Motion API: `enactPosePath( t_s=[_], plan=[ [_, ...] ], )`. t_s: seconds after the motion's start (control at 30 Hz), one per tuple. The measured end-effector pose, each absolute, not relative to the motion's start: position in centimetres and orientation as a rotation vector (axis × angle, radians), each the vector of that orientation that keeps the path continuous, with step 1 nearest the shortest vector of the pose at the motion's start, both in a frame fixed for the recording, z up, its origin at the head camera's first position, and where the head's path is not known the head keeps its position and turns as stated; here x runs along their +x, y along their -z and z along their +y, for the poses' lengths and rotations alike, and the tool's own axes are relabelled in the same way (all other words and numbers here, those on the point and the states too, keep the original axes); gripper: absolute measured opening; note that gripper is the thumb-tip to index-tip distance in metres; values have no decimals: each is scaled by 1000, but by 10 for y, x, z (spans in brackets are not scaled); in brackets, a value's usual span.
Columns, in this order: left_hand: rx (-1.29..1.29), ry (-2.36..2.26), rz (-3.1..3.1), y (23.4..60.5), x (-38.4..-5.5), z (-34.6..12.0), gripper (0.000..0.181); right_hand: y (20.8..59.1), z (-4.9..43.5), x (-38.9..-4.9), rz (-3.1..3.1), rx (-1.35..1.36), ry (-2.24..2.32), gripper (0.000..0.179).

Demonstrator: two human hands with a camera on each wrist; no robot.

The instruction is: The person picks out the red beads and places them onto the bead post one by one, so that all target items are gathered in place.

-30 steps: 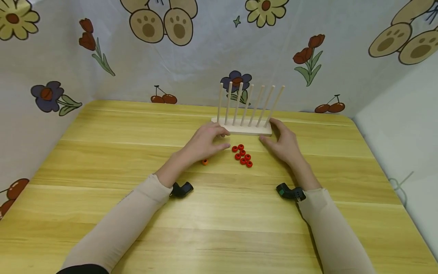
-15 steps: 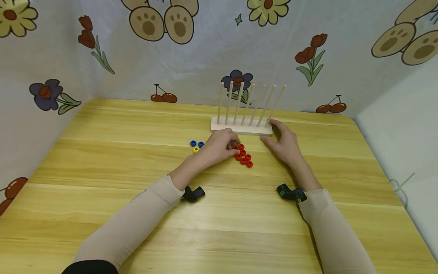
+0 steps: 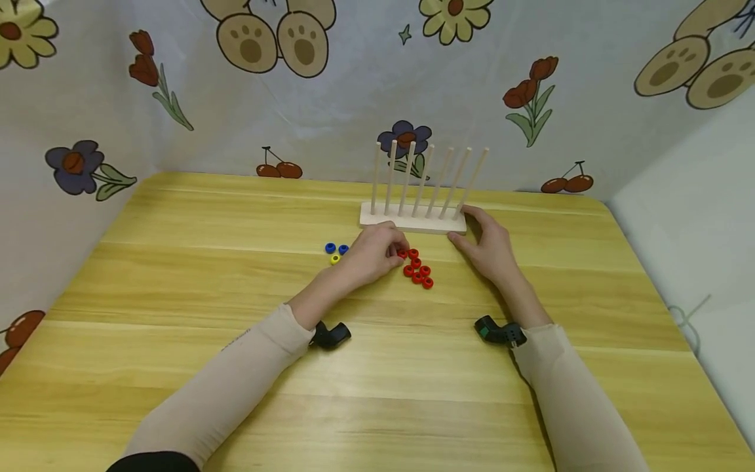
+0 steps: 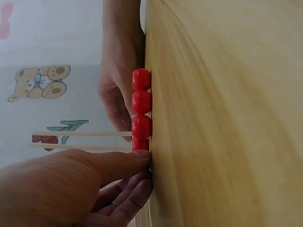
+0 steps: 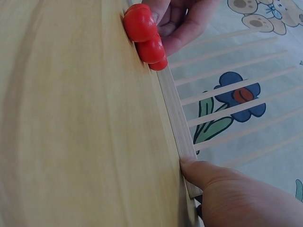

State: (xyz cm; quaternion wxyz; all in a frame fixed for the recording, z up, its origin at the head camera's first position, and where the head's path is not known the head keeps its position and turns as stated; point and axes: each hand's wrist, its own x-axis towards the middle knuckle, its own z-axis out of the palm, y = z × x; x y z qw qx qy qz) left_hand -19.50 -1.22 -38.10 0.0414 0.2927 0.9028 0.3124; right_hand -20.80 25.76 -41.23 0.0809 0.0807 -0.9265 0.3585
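Seven upright pegs rise from the pale wooden peg rack (image 3: 413,219) at the table's far side. My right hand (image 3: 486,246) grips the right end of its base, thumb in front and fingers behind; the right wrist view shows the thumb (image 5: 203,172) on the base edge. In front of the rack lies a group of red beads (image 3: 416,263). My left hand (image 3: 373,254) is at the group's left side, thumb and fingertips pinching a red bead (image 4: 140,144). That bead is partly covered by the thumb in the left wrist view.
Two blue beads (image 3: 330,248) and a yellow bead (image 3: 335,259) lie left of my left hand, partly beside its wrist. The wooden table (image 3: 377,393) meets a patterned cloth (image 3: 354,111) behind the rack.
My left hand has moved right to the red beads and closed its fingertips at one. The blue and yellow beads have come into view; an orange bead is now covered. The right hand stays put.
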Motion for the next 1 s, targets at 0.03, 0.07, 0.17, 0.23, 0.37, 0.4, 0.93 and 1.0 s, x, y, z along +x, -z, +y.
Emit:
enactPosePath(
  t_s=[0.03, 0.07, 0.17, 0.23, 0.37, 0.4, 0.93, 1.0],
  plan=[
    [893, -960, 2766, 381, -195, -12, 16, 412, 258, -208, -2771, 242, -1069, 63],
    [892, -964, 2768, 381, -195, -12, 15, 413, 258, -208, -2772, 241, -1068, 63],
    [874, -988, 2774, 380, -194, -13, 13, 414, 258, -207, -2777, 240, -1064, 62],
    [866, -1022, 2784, 378, -195, -13, 12, 414, 259, -206, -2776, 242, -1063, 62],
    [862, -1144, 2810, 370, -199, -15, 11, 413, 259, -206, -2766, 244, -1066, 61],
    [859, -1176, 2816, 367, -201, -16, 11, 413, 259, -207, -2766, 243, -1066, 61],
    [798, -1836, 3017, 288, -224, -41, 18, 414, 259, -209, -2759, 260, -1082, 61],
    [780, -1891, 3032, 285, -227, -42, 19, 414, 259, -209, -2755, 268, -1086, 60]
  ],
)
